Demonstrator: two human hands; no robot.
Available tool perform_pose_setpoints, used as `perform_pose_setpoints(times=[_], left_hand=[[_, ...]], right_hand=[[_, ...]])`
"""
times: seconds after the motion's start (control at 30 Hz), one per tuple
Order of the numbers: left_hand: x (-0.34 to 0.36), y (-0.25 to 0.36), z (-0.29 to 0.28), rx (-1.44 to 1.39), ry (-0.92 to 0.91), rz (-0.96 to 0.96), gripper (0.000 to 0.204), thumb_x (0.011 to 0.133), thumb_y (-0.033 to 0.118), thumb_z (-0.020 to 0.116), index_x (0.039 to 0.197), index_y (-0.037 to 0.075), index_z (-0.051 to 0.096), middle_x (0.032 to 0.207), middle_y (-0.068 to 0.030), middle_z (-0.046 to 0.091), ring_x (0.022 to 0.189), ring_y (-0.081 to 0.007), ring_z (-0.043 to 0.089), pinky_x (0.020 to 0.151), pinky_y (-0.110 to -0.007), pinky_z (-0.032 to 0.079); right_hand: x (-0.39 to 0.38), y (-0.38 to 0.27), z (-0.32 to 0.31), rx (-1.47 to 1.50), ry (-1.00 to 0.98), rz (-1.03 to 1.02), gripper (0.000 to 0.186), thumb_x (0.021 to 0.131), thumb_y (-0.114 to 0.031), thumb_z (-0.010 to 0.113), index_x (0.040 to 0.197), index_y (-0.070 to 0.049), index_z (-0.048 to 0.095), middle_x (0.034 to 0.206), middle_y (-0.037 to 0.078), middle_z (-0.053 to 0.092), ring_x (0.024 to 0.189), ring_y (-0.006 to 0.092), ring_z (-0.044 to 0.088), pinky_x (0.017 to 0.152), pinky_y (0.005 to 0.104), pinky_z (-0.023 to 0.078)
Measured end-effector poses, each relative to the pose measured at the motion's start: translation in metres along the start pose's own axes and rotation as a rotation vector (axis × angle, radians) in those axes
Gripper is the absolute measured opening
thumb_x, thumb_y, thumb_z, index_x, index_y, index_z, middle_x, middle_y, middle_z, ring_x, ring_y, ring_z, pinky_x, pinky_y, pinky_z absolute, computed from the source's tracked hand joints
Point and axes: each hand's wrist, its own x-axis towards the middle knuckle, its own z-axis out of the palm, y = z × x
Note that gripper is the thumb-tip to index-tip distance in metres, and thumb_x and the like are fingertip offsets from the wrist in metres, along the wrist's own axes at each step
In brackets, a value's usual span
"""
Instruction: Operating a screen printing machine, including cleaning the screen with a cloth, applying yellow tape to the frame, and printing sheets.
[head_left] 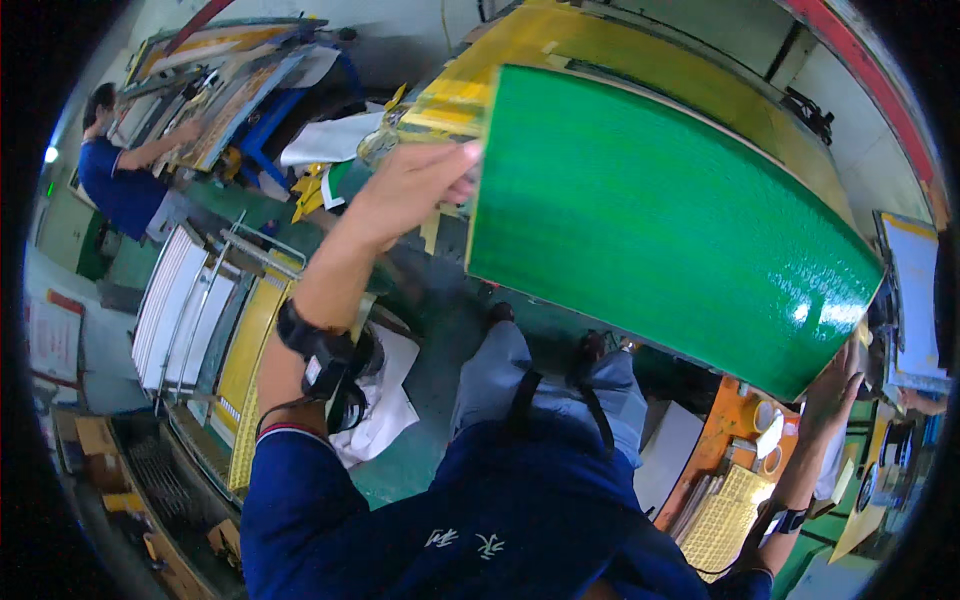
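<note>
A large rectangular panel (660, 220) with a glossy green face hangs tilted in front of me, held up between both hands. The fingers of my left hand (415, 190) pinch its left edge near the upper corner. At the lower right corner, my right hand (832, 388) grips the panel's edge, its fingers partly hidden. Light glints off the green surface near the right hand. Behind the panel lies a wide yellow surface (500, 45), mostly covered by it.
A metal rack (205, 310) holding white and yellow panels stands at left. At lower right, an orange table (715, 440) bears tape rolls and a yellow grid. A person (125, 175) works at a far-left bench. White sheets (385, 390) lie by my left arm.
</note>
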Motion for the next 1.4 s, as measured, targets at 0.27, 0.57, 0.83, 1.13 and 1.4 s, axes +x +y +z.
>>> perform_pose_setpoints(times=[0.27, 0.57, 0.83, 1.13, 1.4], left_hand=[[-0.035, 0.016, -0.009, -0.129, 0.281, 0.251, 0.044, 0.100, 0.024, 0.051, 0.133, -0.005, 0.049, 0.117, -0.0148, 0.063, 0.106, -0.0248, 0.063, 0.096, -0.037, 0.049], [0.030, -0.009, 0.002, -0.856, 0.229, 0.397, 0.048, 0.101, 0.030, 0.041, 0.130, -0.007, 0.049, 0.135, -0.0197, 0.052, 0.129, -0.0292, 0.047, 0.111, -0.043, 0.033], [0.136, 0.000, 0.015, -0.746, 0.025, 0.285, 0.046, 0.092, 0.014, 0.049, 0.134, -0.006, 0.046, 0.136, -0.0170, 0.053, 0.127, -0.0271, 0.049, 0.109, -0.039, 0.037], [0.234, -0.033, 0.018, -0.260, 0.026, 0.010, 0.050, 0.085, 0.013, 0.067, 0.131, -0.001, 0.055, 0.121, -0.0129, 0.063, 0.109, -0.0225, 0.059, 0.096, -0.031, 0.045], [0.259, -0.048, 0.025, 0.311, 0.005, 0.222, 0.054, 0.080, 0.004, 0.066, 0.131, -0.004, 0.052, 0.130, -0.0180, 0.059, 0.124, -0.0252, 0.054, 0.104, -0.034, 0.043]], right_hand=[[-0.007, -0.037, 0.068, -1.009, 0.139, -0.546, 0.050, 0.102, -0.023, 0.040, 0.144, 0.003, 0.040, 0.147, 0.017, 0.042, 0.134, 0.0273, 0.042, 0.112, 0.0422, 0.031], [0.066, -0.006, 0.025, -0.052, 0.005, -0.139, 0.054, 0.101, -0.032, 0.041, 0.143, 0.002, 0.041, 0.140, 0.017, 0.051, 0.131, 0.0256, 0.045, 0.111, 0.0374, 0.032], [0.202, 0.003, -0.046, -0.741, 0.028, 0.255, 0.044, 0.094, -0.031, 0.058, 0.127, -0.001, 0.056, 0.119, 0.010, 0.064, 0.108, 0.0197, 0.060, 0.094, 0.0325, 0.046], [0.275, 0.063, -0.046, -0.772, 0.171, 0.034, 0.039, 0.087, -0.019, 0.059, 0.121, 0.000, 0.061, 0.112, 0.007, 0.063, 0.098, 0.0174, 0.058, 0.083, 0.0333, 0.047], [0.277, 0.076, -0.040, -0.864, 0.131, 0.007, 0.040, 0.089, -0.026, 0.060, 0.119, 0.001, 0.061, 0.111, 0.007, 0.063, 0.096, 0.0176, 0.058, 0.084, 0.0337, 0.046]])
